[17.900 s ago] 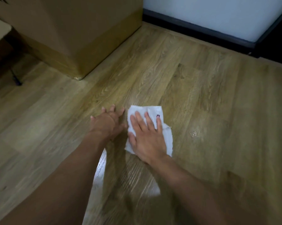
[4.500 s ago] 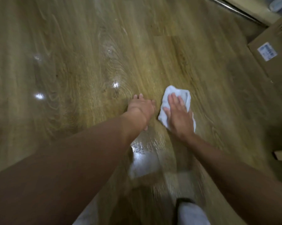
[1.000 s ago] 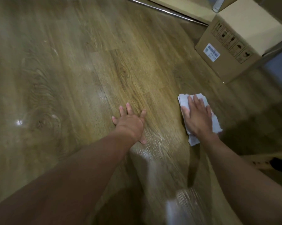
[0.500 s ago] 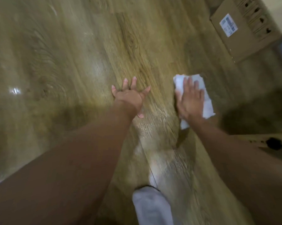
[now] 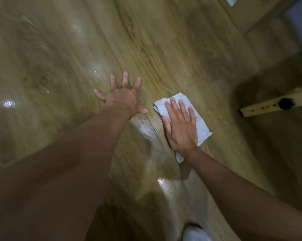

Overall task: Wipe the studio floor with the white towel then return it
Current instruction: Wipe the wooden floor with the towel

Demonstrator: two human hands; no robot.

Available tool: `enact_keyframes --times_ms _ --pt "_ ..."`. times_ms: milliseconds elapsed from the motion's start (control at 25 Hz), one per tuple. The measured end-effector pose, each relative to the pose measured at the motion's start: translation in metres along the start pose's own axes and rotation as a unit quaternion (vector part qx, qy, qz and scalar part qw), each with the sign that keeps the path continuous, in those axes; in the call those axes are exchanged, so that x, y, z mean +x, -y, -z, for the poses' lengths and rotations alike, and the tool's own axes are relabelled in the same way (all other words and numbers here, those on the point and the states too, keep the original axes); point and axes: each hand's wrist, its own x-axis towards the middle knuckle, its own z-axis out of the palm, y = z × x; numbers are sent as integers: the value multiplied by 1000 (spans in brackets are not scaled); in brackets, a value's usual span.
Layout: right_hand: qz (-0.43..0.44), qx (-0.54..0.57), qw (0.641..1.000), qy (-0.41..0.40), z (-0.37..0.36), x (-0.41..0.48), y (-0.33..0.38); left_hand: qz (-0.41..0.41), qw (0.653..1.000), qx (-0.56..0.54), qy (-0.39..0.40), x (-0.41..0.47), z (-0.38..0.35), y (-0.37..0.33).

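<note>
The white towel (image 5: 201, 124) lies folded flat on the wooden floor (image 5: 164, 49), right of centre. My right hand (image 5: 180, 126) presses down on it with straight fingers, covering most of its middle. My left hand (image 5: 123, 97) rests on the bare floor just to the left of the towel, fingers spread wide and palm down, holding nothing. A gap of floor separates the two hands.
A cardboard box (image 5: 247, 11) stands at the top right. A pale wooden bar with holes and a black knob (image 5: 275, 105) sticks in from the right edge. A white sock or shoe tip (image 5: 195, 233) shows at the bottom. Glossy patches shine on the floor.
My right hand has slid the towel down and to the left, closer to me. The view has shifted so the box sits further up. My left hand stays planted on the floor.
</note>
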Motion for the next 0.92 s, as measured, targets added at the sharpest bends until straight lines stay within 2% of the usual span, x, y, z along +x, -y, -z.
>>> enact_keyframes --times_ms 120,280,400,520,680,800,920 --pt "36 -7 999 -2 -1 42 -16 4 1000 -14 -6 1 -1 0" --pt "30 -7 999 12 11 103 -32 7 1000 -3 -15 3 -4 0" --pt "81 30 996 8 11 70 -17 8 1000 -8 -22 2 -2 1" --pt "128 5 992 -17 -8 0 0 2 999 0 -41 -1 -6 3" --pt "218 11 976 8 5 36 -22 -18 998 4 -65 -17 -14 9" --pt "155 -13 988 0 9 68 -26 -42 997 10 -59 -38 -30 12" --pt "87 0 996 -22 0 47 -7 -51 996 28 -62 -68 -55 20"
